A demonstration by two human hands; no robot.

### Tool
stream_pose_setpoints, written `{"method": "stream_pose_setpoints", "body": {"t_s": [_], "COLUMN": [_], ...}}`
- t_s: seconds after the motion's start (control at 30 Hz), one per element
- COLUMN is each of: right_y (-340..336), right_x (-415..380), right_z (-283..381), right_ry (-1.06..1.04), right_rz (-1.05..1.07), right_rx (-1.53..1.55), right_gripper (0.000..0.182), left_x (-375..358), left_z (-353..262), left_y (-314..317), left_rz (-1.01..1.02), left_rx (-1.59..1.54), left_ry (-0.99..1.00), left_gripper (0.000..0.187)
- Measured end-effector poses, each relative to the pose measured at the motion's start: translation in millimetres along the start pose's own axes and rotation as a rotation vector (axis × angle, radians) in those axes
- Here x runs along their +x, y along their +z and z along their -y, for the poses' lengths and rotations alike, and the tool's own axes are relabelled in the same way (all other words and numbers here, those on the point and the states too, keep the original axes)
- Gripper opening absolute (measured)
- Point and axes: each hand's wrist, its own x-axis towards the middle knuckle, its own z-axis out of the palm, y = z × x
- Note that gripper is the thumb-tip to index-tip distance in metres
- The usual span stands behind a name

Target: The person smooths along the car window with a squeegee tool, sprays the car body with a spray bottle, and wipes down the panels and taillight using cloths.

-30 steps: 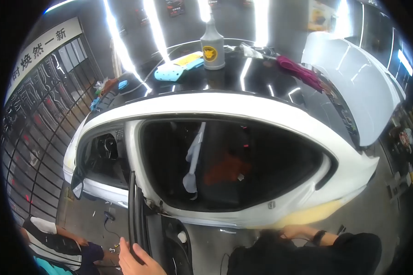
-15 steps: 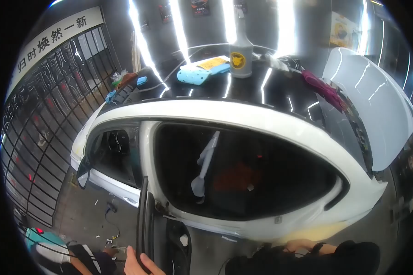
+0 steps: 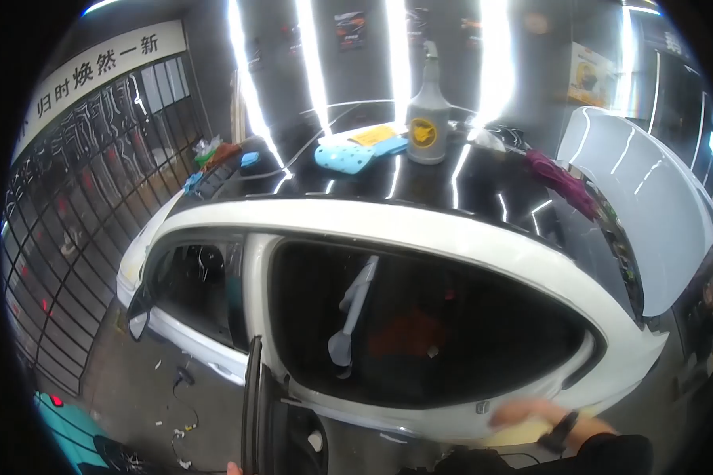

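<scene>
My right hand [image 3: 523, 410], blurred by motion, is over the white car's [image 3: 356, 214] lower rear side, beside a yellowish patch [image 3: 523, 432]. A black watch [image 3: 561, 431] and black sleeve are behind it. Its fingers are too smeared to read. Only a fingertip of my left hand [image 3: 234, 469] shows at the bottom edge, beside the opened car door [image 3: 253, 412]; the rest is out of frame. Through the dark rear side window [image 3: 483, 332] a pale long object [image 3: 355, 305] shows.
On the black roof are a spray bottle [image 3: 428, 127], a light blue dotted item [image 3: 345, 157] and a purple cloth [image 3: 561, 184]. The tailgate [image 3: 665, 214] is raised at right. A person in teal [image 3: 70, 423] is at lower left, near a cord [image 3: 186, 412] on the floor.
My right hand has risen and come further into view over the car's side. My left hand has dropped almost out of frame. The view has tilted up slightly.
</scene>
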Motion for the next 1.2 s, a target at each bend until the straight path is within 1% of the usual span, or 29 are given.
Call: {"method": "stream_pose_setpoints", "body": {"t_s": [0.03, 0.07, 0.1, 0.13, 0.17, 0.2, 0.23, 0.27, 0.3, 0.37, 0.4, 0.47, 0.53, 0.57, 0.6, 0.63, 0.7, 0.77, 0.8, 0.83, 0.87, 0.93, 0.97, 1.0, 1.03, 1.1, 1.13, 1.2], "right_y": [-65.6, -149.8, -208.1, -241.4, -297.3, -347.6, -395.2, -456.2, -505.5, -599.1, -619.7, -629.1, -632.0, -633.3, -614.6, -584.8, -576.3, -558.9, -541.7, -509.4, -426.9, -343.2, -306.3, -262.9, -216.4, -143.3, -111.3, -60.4], "right_x": [-13.0, -46.1, -58.1, -76.9, -78.1, -86.7, -77.2, -67.2, -66.9, -30.2, -25.0, -9.6, -1.7, -5.1, -12.6, -24.0, -52.3, -90.5, -114.0, -145.0, -146.5, -185.7, -195.7, -188.8, -186.6, -176.6, -166.3, -154.9], "right_z": [20.4, 108.3, 137.5, 181.9, 182.7, 193.2, 202.2, 188.8, 187.6, 158.3, 155.4, 160.6, 169.4, 168.4, 184.1, 191.0, 186.4, 181.6, 168.7, 172.7, 223.6, 217.8, 216.9, 212.9, 214.7, 207.5, 203.5, 194.3], "right_ry": [-0.145, -0.252, -0.456, -0.199, -0.388, -0.278, -0.342, -0.248, -0.200, 0.024, -0.089, -0.200, -0.185, -0.172, -0.147, -0.312, -0.441, -0.503, -0.643, -0.502, -0.602, -0.642, -0.751, -0.782, -0.611, -0.249, -0.154, -0.176], "right_rz": [-0.238, -0.543, -0.883, -1.011, -1.278, -1.424, -1.646, -1.827, -1.768, -1.890, -1.796, -1.777, -1.811, -1.830, -1.846, -1.857, -1.690, -1.714, -1.774, -1.809, -1.932, -1.794, -1.641, -1.665, -1.597, -1.494, -1.502, -1.662], "right_rx": [0.073, -0.211, -0.314, 0.419, 0.231, 0.062, 0.094, -0.019, -0.149, -0.113, 0.056, 0.281, 0.328, 0.272, 0.213, 0.242, 0.361, 0.499, 0.419, 0.328, 0.136, 0.364, 0.379, 0.580, 0.644, 0.476, 0.523, 0.586], "right_gripper": [0.026, 0.025, 0.024, 0.024, 0.029, 0.035, 0.043, 0.054, 0.073, 0.093, 0.109, 0.113, 0.108, 0.100, 0.092, 0.075, 0.050, 0.041, 0.045, 0.045, 0.041, 0.051, 0.049, 0.050, 0.052, 0.048, 0.046, 0.044], "left_x": [0.6, 0.4, -0.4, -0.4, -0.4, -0.9, -0.4, -0.4, -0.1, 0.0, 0.5, -0.1, -0.3, 0.1, 0.8, 1.5, 0.2, -1.7, -1.5, -2.5, -1.6, -1.2, -0.5, -0.7, -0.5, -1.8, -3.1, -4.5], "left_z": [-0.8, -1.2, -1.3, -0.8, -0.2, 0.0, 0.4, 1.3, 2.6, 5.6, 6.0, 9.9, 10.5, 10.1, 9.3, 8.4, 8.1, 8.0, 7.3, 7.3, 5.0, -1.3, -4.2, -6.1, -9.9, -13.5, -14.8, -17.5], "left_y": [-1.7, -3.3, -4.0, -4.6, -4.9, -5.1, -5.5, -5.5, -5.0, -4.4, -5.1, -5.2, -4.7, -4.5, -4.6, -5.1, -4.5, -6.2, -3.6, -1.5, -2.5, -1.6, -0.5, 1.0, 0.3, -0.3, -0.4, -0.3], "left_rz": [0.015, 0.034, 0.041, 0.038, 0.042, 0.043, 0.048, 0.040, 0.048, 0.064, 0.074, 0.079, 0.058, 0.050, 0.068, 0.065, 0.055, 0.068, 0.063, 0.051, 0.051, 0.029, 0.012, -0.009, -0.016, -0.003, 0.008, 0.025], "left_rx": [0.010, 0.025, 0.017, 0.015, 0.000, -0.012, -0.038, -0.028, -0.048, -0.077, -0.088, -0.127, -0.120, -0.139, -0.140, -0.148, -0.157, -0.155, -0.148, -0.133, -0.115, -0.129, -0.131, -0.131, -0.125, -0.122, -0.106, -0.108], "left_ry": [-0.013, -0.022, -0.033, -0.017, -0.004, 0.000, -0.001, -0.004, 0.006, 0.015, 0.015, 0.039, 0.042, 0.061, 0.062, 0.060, 0.062, 0.065, 0.061, 0.063, 0.059, 0.026, 0.015, 0.005, 0.002, 0.018, 0.010, 0.026], "left_gripper": [0.025, 0.025, 0.025, 0.025, 0.025, 0.025, 0.026, 0.026, 0.027, 0.027, 0.027, 0.028, 0.028, 0.028, 0.028, 0.029, 0.029, 0.029, 0.030, 0.030, 0.029, 0.028, 0.028, 0.027, 0.027, 0.028, 0.028, 0.027]}}
